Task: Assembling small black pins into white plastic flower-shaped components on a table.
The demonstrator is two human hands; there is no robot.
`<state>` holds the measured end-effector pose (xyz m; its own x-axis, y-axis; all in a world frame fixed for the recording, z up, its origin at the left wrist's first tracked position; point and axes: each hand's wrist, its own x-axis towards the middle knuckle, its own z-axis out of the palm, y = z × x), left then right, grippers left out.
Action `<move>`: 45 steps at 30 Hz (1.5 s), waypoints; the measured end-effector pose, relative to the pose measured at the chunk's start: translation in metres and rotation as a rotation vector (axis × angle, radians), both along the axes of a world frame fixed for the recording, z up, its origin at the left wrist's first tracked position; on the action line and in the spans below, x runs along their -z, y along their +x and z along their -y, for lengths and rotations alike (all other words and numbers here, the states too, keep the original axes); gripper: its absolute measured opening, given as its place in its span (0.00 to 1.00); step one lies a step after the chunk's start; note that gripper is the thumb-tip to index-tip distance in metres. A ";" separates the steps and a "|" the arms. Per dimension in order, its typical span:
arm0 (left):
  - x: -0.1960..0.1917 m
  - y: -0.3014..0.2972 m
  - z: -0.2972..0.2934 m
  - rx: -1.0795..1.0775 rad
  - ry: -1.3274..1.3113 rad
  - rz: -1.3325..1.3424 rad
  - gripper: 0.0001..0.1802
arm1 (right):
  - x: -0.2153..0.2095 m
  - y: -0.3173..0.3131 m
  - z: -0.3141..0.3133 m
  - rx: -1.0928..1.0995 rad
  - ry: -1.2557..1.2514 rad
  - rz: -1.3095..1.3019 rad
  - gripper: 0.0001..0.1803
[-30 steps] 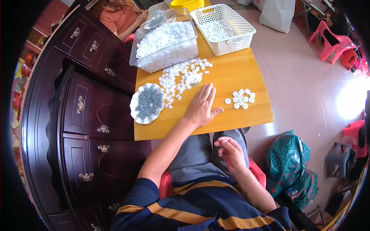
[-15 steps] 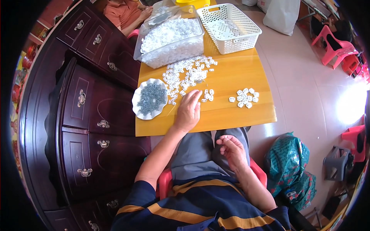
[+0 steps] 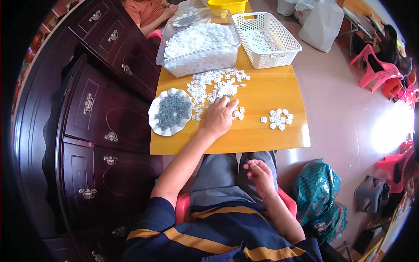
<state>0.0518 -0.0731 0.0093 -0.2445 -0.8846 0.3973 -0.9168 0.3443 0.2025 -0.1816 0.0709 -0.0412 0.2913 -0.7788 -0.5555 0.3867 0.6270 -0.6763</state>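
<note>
My left hand reaches over the wooden table, palm down, fingers bent and slightly apart. Its fingertips come down at the near edge of a spread of small white plastic pieces, each with dark holes; whether they touch one is hidden. A small cluster of the same pieces lies just right of the hand. Above my lap, my right hand is closed with thumb and fingers pinched; anything in it is too small to make out. Left of the left hand stands a scalloped white plate of small dark grey metal bits.
A clear plastic bin heaped with white pieces and a white perforated basket stand at the table's far end. Several white pieces sit in a group at the right. Dark drawers line the left; green bags rest on the floor.
My left hand has bent its fingers down and turned slightly right, partly covering the small cluster. The right hand stays pinched over my lap. The whole view has shifted a little.
</note>
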 end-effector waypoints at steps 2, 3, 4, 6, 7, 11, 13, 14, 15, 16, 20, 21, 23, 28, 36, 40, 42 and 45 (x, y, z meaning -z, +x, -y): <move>0.000 0.001 -0.001 -0.016 0.004 0.003 0.22 | 0.001 0.000 0.000 -0.010 -0.011 -0.019 0.08; 0.000 0.002 -0.002 -0.004 0.011 0.022 0.21 | 0.000 0.000 0.001 -0.014 -0.017 -0.030 0.08; -0.001 0.002 -0.002 0.008 0.018 0.041 0.21 | -0.001 0.001 0.002 -0.018 -0.021 -0.040 0.08; 0.000 0.004 -0.003 0.006 -0.006 0.041 0.20 | -0.006 0.004 0.005 -0.033 -0.049 -0.050 0.07; 0.001 0.005 -0.003 0.011 -0.026 0.051 0.20 | -0.009 0.005 0.007 -0.040 -0.053 -0.059 0.07; 0.004 0.012 -0.011 0.010 0.004 0.025 0.21 | -0.033 0.015 0.020 -0.066 -0.153 -0.085 0.06; 0.007 0.017 -0.023 0.004 -0.021 -0.004 0.19 | -0.041 0.019 0.029 -0.108 -0.246 -0.151 0.06; 0.007 0.016 -0.029 0.009 -0.025 -0.011 0.19 | -0.043 0.020 0.034 -0.105 -0.249 -0.158 0.06; 0.006 0.015 -0.036 0.006 -0.025 -0.025 0.19 | -0.044 0.022 0.040 -0.119 -0.344 -0.201 0.06; 0.006 0.015 -0.042 0.004 -0.024 -0.039 0.18 | -0.046 0.023 0.046 -0.133 -0.438 -0.243 0.06; 0.008 0.023 -0.065 -0.005 -0.081 -0.080 0.18 | -0.057 0.038 0.068 -0.143 -0.645 -0.524 0.09; 0.008 0.024 -0.069 -0.016 -0.089 -0.082 0.17 | -0.063 0.043 0.073 -0.149 -0.645 -0.528 0.09; 0.003 0.025 -0.076 -0.026 -0.096 -0.091 0.17 | -0.077 0.051 0.081 -0.168 -0.839 -0.820 0.09; -0.009 0.029 -0.092 -0.010 0.001 -0.140 0.18 | -0.067 0.069 0.109 -0.180 -1.047 -0.995 0.07; -0.007 0.034 -0.098 0.036 -0.016 -0.202 0.17 | -0.065 0.093 0.119 -0.196 -1.202 -1.246 0.07; -0.006 0.035 -0.098 0.035 -0.012 -0.220 0.17 | -0.060 0.096 0.121 -0.233 -1.194 -1.303 0.07; -0.005 0.034 -0.098 0.029 -0.002 -0.231 0.17 | -0.056 0.096 0.119 -0.232 -1.211 -1.317 0.06; -0.004 0.034 -0.098 0.020 -0.001 -0.232 0.17 | -0.054 0.095 0.113 -0.234 -1.238 -1.281 0.05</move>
<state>0.0861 0.0254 0.0135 -0.1638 -0.8798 0.4462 -0.8386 0.3623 0.4067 -0.0865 -0.0425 0.0128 0.3462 -0.8844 0.3131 -0.7139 -0.4649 -0.5237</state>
